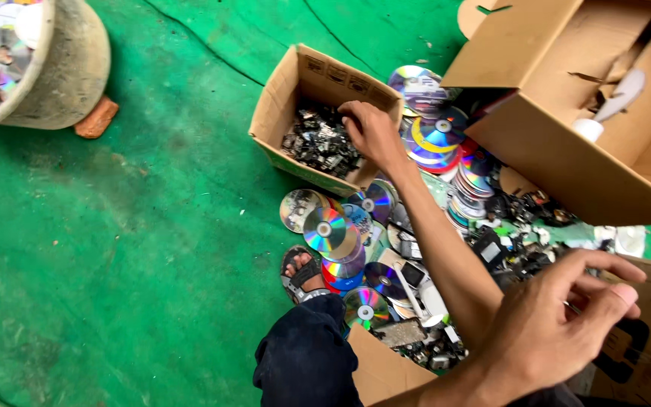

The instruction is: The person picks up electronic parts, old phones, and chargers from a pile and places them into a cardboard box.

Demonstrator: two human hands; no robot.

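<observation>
**Hand lowered into a small box of dark scrap, discs spread beside it**

A green mat (114,226) is seen covering the floor. Right of the small cardboard box (280,98), a large cardboard box (559,143) is tipped on its side. Below and right of the small box, shiny discs (329,230) are scattered in a loose pile; a sandalled foot (303,273) is planted among them. Far left of the small box, a grey tub (77,68) is visible. Inside the small box, dark scrap pieces (318,143) are heaped, and the left hand (371,132) is placed on them, fingers curled down; whether anything is gripped cannot be told. The right hand (548,324) is held open and empty, nearest the camera. Loose discs could be cracked underfoot, and fingers may be cut on sharp fragments.
</observation>
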